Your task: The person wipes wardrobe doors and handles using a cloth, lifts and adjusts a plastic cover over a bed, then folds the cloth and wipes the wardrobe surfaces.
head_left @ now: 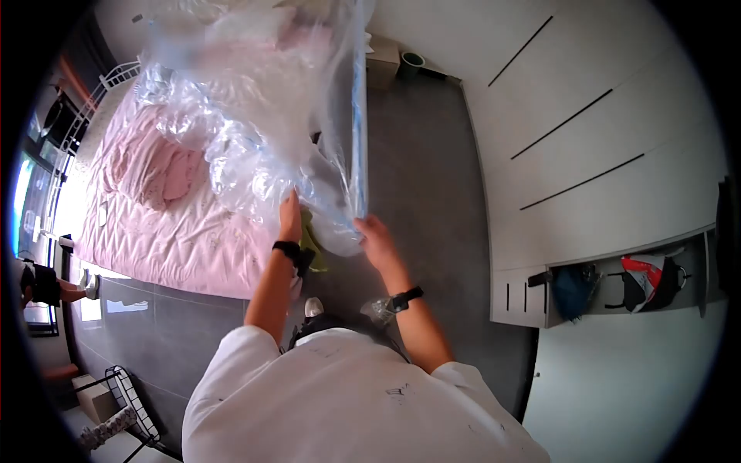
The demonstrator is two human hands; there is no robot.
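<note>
A large clear plastic bag [262, 116] with a blue strip along one side hangs in front of me, spread partly over the bed. My left hand [290, 220] is closed on the lower edge of its opening. At the bag's right corner, by the blue strip, my right hand [377, 238] grips the edge between thumb and fingers. Pale and pink shapes show blurred through the plastic at the top. Beside my left wrist hangs a yellow-green cloth [312, 245], partly hidden by the hand and bag.
The bed [166, 258] with crumpled pink bedding lies to the left. White cabinets [563, 139] line the right, with a red and grey backpack [652, 279] on an open shelf. A green bin [411, 63] stands beside a cardboard box [382, 62]. Another person's leg [73, 292] shows at far left.
</note>
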